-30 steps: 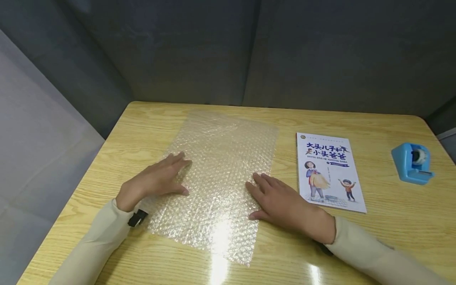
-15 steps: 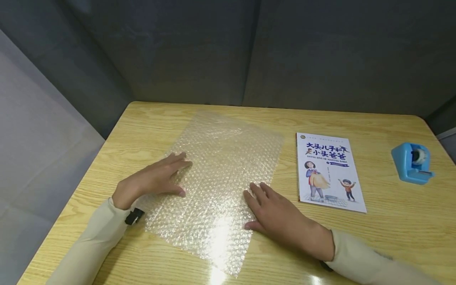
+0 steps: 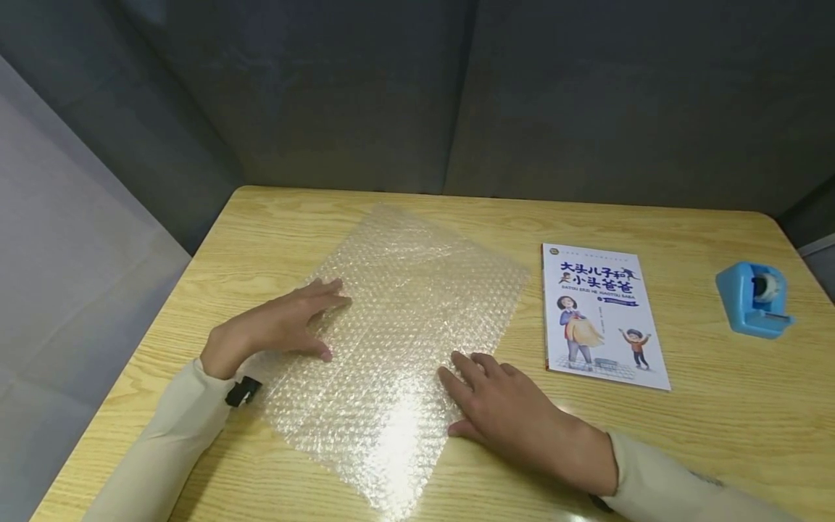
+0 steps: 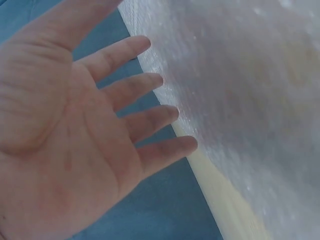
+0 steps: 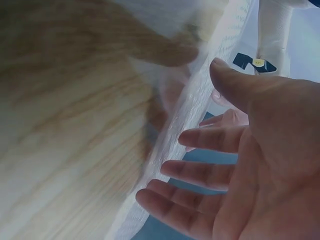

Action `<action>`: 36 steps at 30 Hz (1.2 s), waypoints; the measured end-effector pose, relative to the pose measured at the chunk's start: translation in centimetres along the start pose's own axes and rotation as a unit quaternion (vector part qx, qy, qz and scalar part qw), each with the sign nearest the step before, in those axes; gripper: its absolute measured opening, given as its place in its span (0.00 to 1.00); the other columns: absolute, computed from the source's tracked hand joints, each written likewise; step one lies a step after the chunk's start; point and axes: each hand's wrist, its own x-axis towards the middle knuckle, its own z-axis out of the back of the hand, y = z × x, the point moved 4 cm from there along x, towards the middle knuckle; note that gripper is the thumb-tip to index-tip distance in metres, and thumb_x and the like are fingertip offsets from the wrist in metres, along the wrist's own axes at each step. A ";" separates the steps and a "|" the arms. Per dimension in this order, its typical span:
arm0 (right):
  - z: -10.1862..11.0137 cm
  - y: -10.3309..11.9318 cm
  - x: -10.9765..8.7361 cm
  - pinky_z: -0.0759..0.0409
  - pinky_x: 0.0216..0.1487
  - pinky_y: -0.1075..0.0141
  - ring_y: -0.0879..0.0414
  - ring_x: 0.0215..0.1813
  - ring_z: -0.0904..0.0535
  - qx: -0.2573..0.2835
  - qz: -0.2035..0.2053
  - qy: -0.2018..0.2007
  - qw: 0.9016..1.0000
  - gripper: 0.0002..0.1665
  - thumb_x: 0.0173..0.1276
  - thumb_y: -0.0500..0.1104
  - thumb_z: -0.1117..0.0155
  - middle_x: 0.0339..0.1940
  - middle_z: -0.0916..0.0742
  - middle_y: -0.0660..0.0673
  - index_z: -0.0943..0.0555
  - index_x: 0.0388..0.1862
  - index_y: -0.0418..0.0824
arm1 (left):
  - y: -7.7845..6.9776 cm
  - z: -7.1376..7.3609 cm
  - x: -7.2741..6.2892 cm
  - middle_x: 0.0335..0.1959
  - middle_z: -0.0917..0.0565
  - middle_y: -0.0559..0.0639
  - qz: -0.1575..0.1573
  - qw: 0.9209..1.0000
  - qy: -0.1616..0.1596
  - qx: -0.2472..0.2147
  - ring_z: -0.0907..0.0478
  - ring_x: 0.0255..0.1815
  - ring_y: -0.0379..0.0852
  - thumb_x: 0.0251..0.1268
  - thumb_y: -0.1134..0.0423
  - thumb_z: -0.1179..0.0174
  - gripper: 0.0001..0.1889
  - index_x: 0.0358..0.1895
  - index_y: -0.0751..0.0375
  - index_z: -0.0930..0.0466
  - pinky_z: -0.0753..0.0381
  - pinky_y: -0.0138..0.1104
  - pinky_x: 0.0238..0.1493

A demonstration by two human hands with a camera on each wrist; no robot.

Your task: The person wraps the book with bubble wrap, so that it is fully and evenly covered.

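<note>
**Bubble wrap (image 3: pixel 391 312) laid cornerwise, flat on the table (image 3: pixel 717 428)**

Nearest, pale long sleeves: the right sleeve (image 3: pixel 659 471) at the lower right, the left sleeve (image 3: pixel 156 449) at the lower left. Between them, at the bottom of the head view, one corner of the bubble wrap, bright with glare. Just beyond, over the near right edge of the bubble wrap, the right grip (image 3: pixel 505 409), back of the hand upward, with fingers slightly bent and apart, closed around nothing. A little farther off, over the left edge, the left grip (image 3: pixel 280 322), with fingers spread and relaxed and thumb held apart, likewise empty. Around the left wrist, a black band (image 3: pixel 243 391). In both wrist views, fingertips at the edge of the bubble wrap; impossible to tell whether pressing or merely hovering.

Farther back, face up just beside the right corner of the bubble wrap, a white book (image 3: pixel 603 319) with blue lettering and drawn figures. Farther right, well apart from the book, a blue tape dispenser (image 3: pixel 740 301) with a roll (image 3: pixel 771 288) inside. Behind the table, a dark backdrop (image 3: pixel 326 94).
</note>
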 end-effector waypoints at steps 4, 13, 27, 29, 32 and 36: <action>0.0 -0.1 0.0 0.14 0.50 0.47 0.37 0.61 0.20 0.009 0.003 -0.001 1.000 0.39 0.72 0.63 0.35 0.68 0.21 0.34 0.25 0.72 0.39 | 0.0 0.1 0.0 0.84 0.51 0.65 0.000 1.000 0.002 -0.005 0.59 0.83 0.69 0.58 0.60 0.22 0.46 0.78 0.65 0.35 0.48 0.63 0.77; 0.5 -0.2 -0.1 0.14 0.53 0.47 0.39 0.64 0.21 0.024 0.001 0.003 1.000 0.39 0.73 0.61 0.34 0.70 0.22 0.34 0.25 0.73 0.39 | -0.1 0.4 0.0 0.84 0.51 0.65 0.000 1.000 0.012 -0.001 0.56 0.83 0.67 0.59 0.61 0.23 0.46 0.79 0.63 0.36 0.41 0.61 0.76; 2.6 -3.9 -2.3 0.24 0.65 0.38 0.35 0.73 0.28 0.118 -0.063 -0.026 0.991 0.39 0.75 0.54 0.33 0.77 0.27 0.35 0.31 0.79 0.42 | -4.3 1.0 1.1 0.77 0.32 0.64 -0.065 0.995 -0.074 0.023 0.37 0.78 0.62 0.77 0.57 0.37 0.29 0.75 0.65 0.30 0.36 0.56 0.76; 2.9 -5.1 -2.9 0.25 0.66 0.38 0.36 0.72 0.27 0.123 -0.073 -0.047 0.989 0.40 0.74 0.52 0.31 0.76 0.27 0.34 0.32 0.79 0.41 | -5.3 0.7 1.6 0.77 0.31 0.61 -0.072 0.995 -0.074 0.015 0.36 0.78 0.59 0.78 0.54 0.39 0.30 0.76 0.63 0.30 0.35 0.55 0.76; 3.0 -6.7 -3.9 0.25 0.64 0.35 0.34 0.71 0.27 0.122 -0.103 -0.069 0.985 0.41 0.73 0.50 0.29 0.75 0.26 0.32 0.32 0.79 0.39 | -6.6 0.2 2.4 0.78 0.31 0.56 -0.080 0.995 -0.065 -0.006 0.36 0.78 0.56 0.78 0.51 0.40 0.31 0.78 0.60 0.32 0.35 0.52 0.76; 3.0 -8.6 -5.4 0.30 0.63 0.28 0.30 0.74 0.32 0.147 -0.172 -0.056 0.972 0.43 0.75 0.52 0.32 0.77 0.29 0.31 0.36 0.81 0.39 | -8.4 -0.5 3.6 0.77 0.31 0.54 -0.100 0.992 -0.057 -0.056 0.32 0.76 0.56 0.79 0.50 0.40 0.32 0.78 0.59 0.34 0.32 0.50 0.74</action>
